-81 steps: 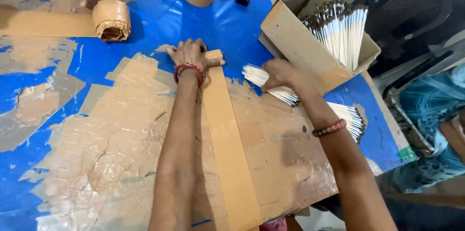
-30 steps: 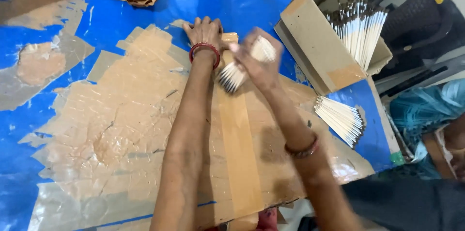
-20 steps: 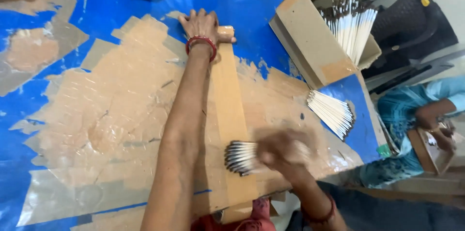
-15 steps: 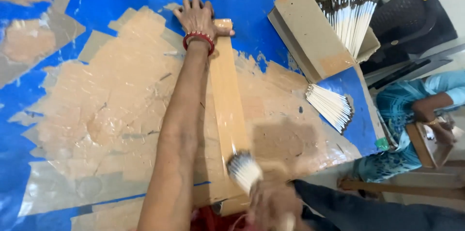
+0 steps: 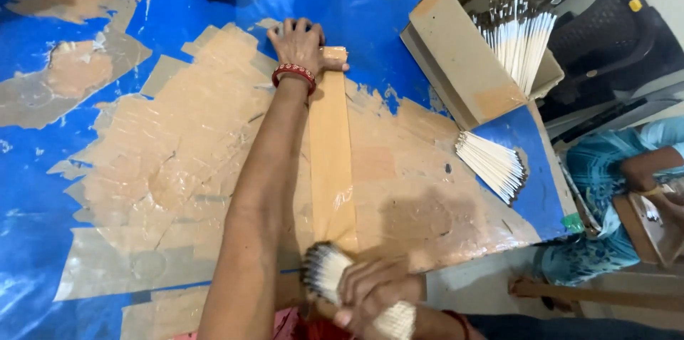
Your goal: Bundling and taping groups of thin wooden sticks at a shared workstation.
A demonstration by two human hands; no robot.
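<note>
Left hand lies flat, pinning the brown tape strip; right hand grips a white stick bundle. Best keep the strip taut.

Our left hand presses flat on the far end of the brown tape strip; our right hand grips a bundle of white sticks at its near end.

Lighting: bright, even, overhead. Glare: soft white sheen on the blue table cover and glossy tape patches. Shadows: faint, short, beneath the left forearm. Blur: motion smear on the right hand. Edges: mild wide-angle bending.
</note>
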